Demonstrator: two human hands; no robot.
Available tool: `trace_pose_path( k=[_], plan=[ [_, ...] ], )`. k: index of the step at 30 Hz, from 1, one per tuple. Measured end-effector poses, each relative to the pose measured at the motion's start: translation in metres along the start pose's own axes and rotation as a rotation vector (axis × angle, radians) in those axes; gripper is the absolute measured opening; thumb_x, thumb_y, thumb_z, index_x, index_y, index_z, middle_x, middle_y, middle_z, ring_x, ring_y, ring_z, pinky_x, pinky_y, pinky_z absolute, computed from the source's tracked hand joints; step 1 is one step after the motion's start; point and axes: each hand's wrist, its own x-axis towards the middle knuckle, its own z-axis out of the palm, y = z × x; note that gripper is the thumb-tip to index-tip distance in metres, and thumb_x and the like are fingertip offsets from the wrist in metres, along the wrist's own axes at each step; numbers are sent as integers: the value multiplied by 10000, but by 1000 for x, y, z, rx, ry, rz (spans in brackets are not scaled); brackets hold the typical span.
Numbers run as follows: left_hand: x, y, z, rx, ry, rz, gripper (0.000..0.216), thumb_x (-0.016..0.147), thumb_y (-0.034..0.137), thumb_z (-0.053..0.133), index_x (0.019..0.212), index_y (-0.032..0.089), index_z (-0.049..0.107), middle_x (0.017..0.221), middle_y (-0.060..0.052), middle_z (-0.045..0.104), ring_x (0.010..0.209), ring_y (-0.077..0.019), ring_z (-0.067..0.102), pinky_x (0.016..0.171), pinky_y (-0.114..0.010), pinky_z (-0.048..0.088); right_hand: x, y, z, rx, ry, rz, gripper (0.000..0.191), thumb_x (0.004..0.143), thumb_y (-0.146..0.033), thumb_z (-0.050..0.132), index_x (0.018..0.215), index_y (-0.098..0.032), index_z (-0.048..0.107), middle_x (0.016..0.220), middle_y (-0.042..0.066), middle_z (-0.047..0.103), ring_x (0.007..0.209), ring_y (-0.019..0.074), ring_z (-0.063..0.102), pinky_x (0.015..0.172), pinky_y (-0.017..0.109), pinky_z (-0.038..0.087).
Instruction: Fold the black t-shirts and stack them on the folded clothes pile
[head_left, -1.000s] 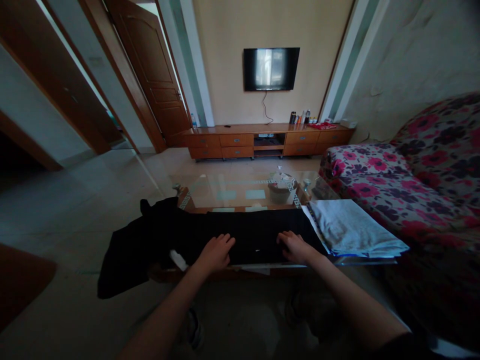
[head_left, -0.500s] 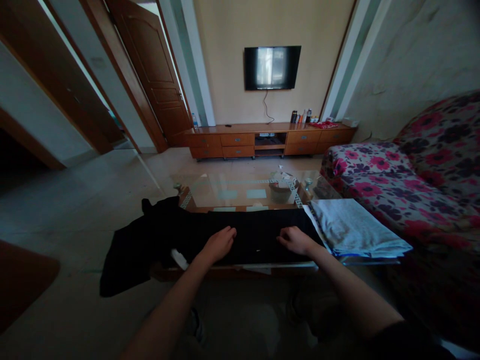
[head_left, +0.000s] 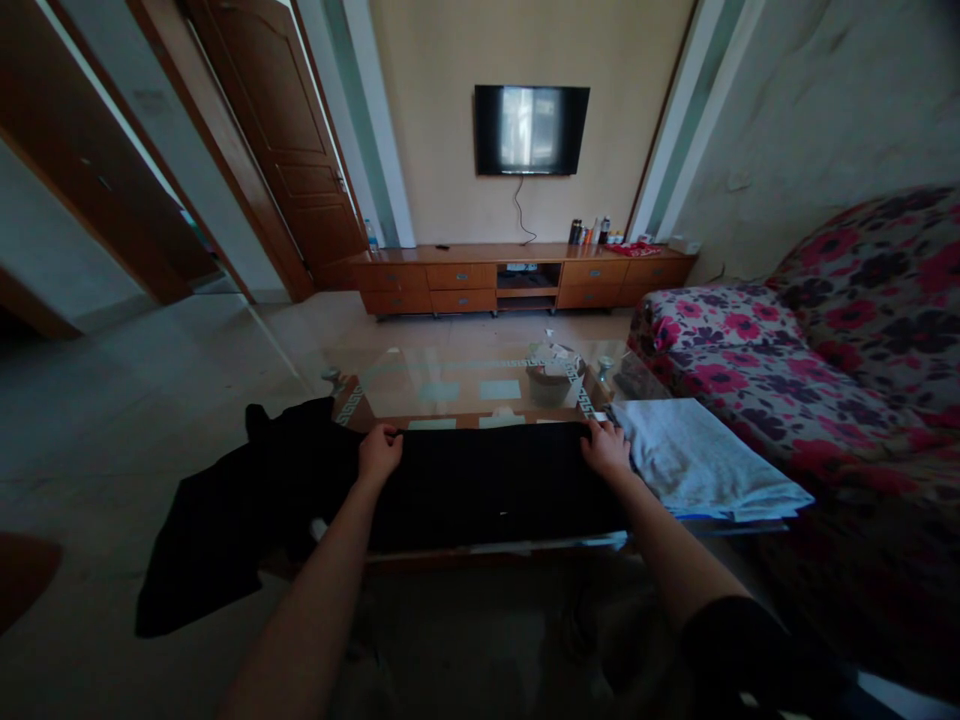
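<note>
- The left hand (head_left: 379, 452) has its grip curled closed on the far edge of the black garment (head_left: 480, 480), fingers pinching the cloth.
- The right hand (head_left: 606, 448) has its grip closed on that same far edge, at the garment's right end.
- The black garment lies flat on the near part of the glass bench (head_left: 450, 385), stretched between the two grips; beyond the left grip, its loose end hangs off the bench towards the floor.
- Just to the right of the right grip lies a folded grey cloth (head_left: 697, 460), its edge touching or nearly touching the hand.
- Beyond both grips, on the far part of the bench, stands a small basket (head_left: 551, 372) with pale scraps in it.
- To the right of the right grip is a floral sofa (head_left: 810, 340).
- Well beyond the grips, a wooden TV cabinet (head_left: 517, 278) stands against the wall under a wall-mounted television (head_left: 531, 130).
</note>
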Motion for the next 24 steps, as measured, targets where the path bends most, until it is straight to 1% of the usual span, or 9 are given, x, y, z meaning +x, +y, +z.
trace_pose_path(
  k=[3, 6, 9, 12, 16, 18, 20, 22, 24],
  plan=[
    [7, -8, 3, 2, -11, -47, 190, 857, 350, 600, 920, 195, 691, 901, -113, 748, 901, -267, 707, 854, -368, 517, 5, 3, 2, -5, 57, -21, 460, 928, -316, 532, 1380, -242, 569, 1353, 178, 519, 1246, 385, 450, 997, 537, 401],
    [13, -12, 5, 9, -25, -99, 219, 851, 391, 613, 835, 200, 718, 919, -123, 765, 923, -286, 714, 844, -364, 522, 13, 6, 3, 28, 70, -56, 435, 910, -234, 533, 1333, -160, 605, 1269, 187, 577, 1176, 324, 522, 1033, 448, 401],
    [17, -14, 7, 14, -22, -168, 273, 872, 410, 590, 871, 187, 748, 966, -132, 774, 928, -287, 720, 814, -350, 528, 20, 10, 3, 106, 110, -72, 411, 881, -135, 504, 1272, -111, 630, 1178, 171, 634, 1096, 270, 587, 1038, 363, 411],
    [20, -16, 8, 17, -21, -235, 318, 907, 401, 540, 945, 168, 753, 966, -132, 776, 892, -275, 726, 760, -338, 537, 24, 13, 2, 165, 162, -57, 400, 861, -85, 474, 1222, -105, 647, 1120, 155, 671, 1037, 253, 623, 1004, 328, 437],
    [19, -18, 6, 33, -46, -257, 285, 921, 361, 535, 935, 161, 738, 921, -127, 771, 854, -262, 727, 744, -325, 540, 22, 13, -1, 136, 122, -8, 384, 868, -87, 464, 1196, -103, 663, 1094, 155, 695, 1014, 258, 639, 970, 324, 448],
    [14, -14, 5, 57, -27, -232, 269, 921, 323, 541, 1037, 152, 714, 985, -143, 759, 928, -271, 719, 814, -344, 536, 18, 9, -3, 99, 119, 17, 392, 883, -107, 462, 1225, -95, 654, 1125, 174, 681, 1047, 270, 627, 986, 347, 438],
    [7, -6, 5, 88, 25, -188, 349, 931, 291, 526, 1223, 138, 641, 1145, -179, 714, 1085, -289, 677, 930, -391, 507, 12, 3, -5, 30, 159, 28, 421, 917, -166, 461, 1304, -95, 612, 1242, 207, 629, 1143, 303, 581, 1017, 403, 418],
    [-2, 3, 7, 157, 80, -48, 422, 960, 285, 475, 1348, 143, 559, 1306, -207, 628, 1242, -305, 590, 1026, -440, 455, 7, -5, -5, -61, 197, -29, 466, 962, -252, 439, 1396, -119, 545, 1403, 214, 532, 1271, 329, 495, 1053, 448, 388],
    [-10, 12, 13, 254, 86, 166, 431, 993, 308, 411, 1381, 176, 545, 1415, -188, 557, 1342, -298, 504, 1096, -452, 402, 3, -12, -2, -130, 191, -168, 497, 1000, -326, 393, 1458, -159, 490, 1537, 171, 425, 1401, 320, 372, 1114, 452, 334]
  ],
)
